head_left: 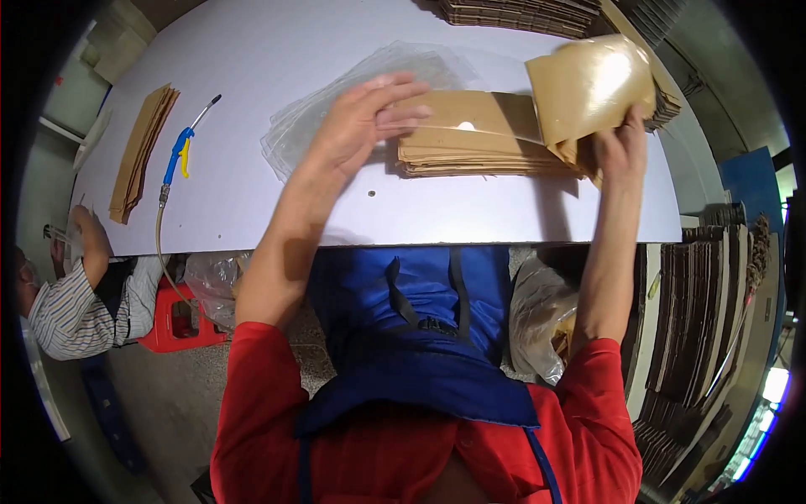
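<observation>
1. Head view: a bagged brown card [588, 84] is being held up by the right hand [621, 151], whose fingers are closed on its lower edge, above the right end of the white surface [252, 193].
2. The left hand [369, 118] is being kept open, fingers spread, and is being laid on the top of a card stack [478, 143] near the middle of the surface.
3. Clear bags [336, 109] are lying in a loose pile just beside the stack, partly under the left hand.
4. A blue air gun [180, 151] with its hose and a second card pile [138, 151] are lying well apart, to the left.
5. Another person's hand [88, 231] is resting at the left edge.
6. Risk, as a judgement: the glossy film is being pinched at one edge only, so the card could slide out or bend; the slippery bags could be swept off by the left forearm.
</observation>
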Tool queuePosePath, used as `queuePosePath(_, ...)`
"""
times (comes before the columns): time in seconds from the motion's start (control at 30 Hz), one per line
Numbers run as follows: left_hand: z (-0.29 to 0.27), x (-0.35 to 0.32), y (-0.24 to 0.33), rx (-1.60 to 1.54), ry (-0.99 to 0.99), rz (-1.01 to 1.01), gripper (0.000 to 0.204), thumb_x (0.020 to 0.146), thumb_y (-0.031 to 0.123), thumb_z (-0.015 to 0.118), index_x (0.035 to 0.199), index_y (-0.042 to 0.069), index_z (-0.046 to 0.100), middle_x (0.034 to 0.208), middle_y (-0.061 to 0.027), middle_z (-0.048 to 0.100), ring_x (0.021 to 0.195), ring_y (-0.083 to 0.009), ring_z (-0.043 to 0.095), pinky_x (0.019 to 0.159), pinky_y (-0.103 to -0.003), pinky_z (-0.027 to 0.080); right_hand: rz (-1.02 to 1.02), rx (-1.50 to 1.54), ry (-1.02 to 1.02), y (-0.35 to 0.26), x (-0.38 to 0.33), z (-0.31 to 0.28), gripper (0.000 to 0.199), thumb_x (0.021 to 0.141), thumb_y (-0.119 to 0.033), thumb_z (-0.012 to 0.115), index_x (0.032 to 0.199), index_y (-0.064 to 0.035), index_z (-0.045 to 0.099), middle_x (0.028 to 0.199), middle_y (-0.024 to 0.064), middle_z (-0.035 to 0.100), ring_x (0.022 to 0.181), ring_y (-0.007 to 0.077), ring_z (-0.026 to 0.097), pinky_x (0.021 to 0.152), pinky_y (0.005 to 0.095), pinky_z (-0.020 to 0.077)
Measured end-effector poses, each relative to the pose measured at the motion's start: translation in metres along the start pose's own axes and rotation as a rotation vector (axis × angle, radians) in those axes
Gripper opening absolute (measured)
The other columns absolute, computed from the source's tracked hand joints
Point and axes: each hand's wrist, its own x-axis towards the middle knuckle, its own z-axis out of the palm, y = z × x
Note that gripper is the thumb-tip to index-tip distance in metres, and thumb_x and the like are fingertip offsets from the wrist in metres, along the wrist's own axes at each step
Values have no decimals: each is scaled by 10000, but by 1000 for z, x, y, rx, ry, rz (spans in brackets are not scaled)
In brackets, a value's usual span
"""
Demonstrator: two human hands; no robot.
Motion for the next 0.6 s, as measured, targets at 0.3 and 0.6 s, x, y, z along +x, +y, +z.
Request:
queuePosePath(0.3, -98, -18, 34, -15, 200, 114, 515, 998, 119, 583, 1401, -146, 403, 1213, -208, 683, 915, -231, 739, 740, -209, 605, -375, -79, -35, -198, 141, -97, 406, 983, -163, 630, 1347, -8, 542, 1301, 148, 636, 1139, 278, 653, 993, 411, 561)
queuePosePath(0.6, -81, -63, 8, 1334, 698, 627, 514, 959, 204, 655, 1407, -5, 513, 1399, -174, 572, 1268, -281, 571, 989, -351, 535, -1178, -1304, 76, -102, -3, 54, 317, 967, -123, 537, 1228, -7, 673, 1055, 103, 715, 944, 207, 658, 817, 310, 527)
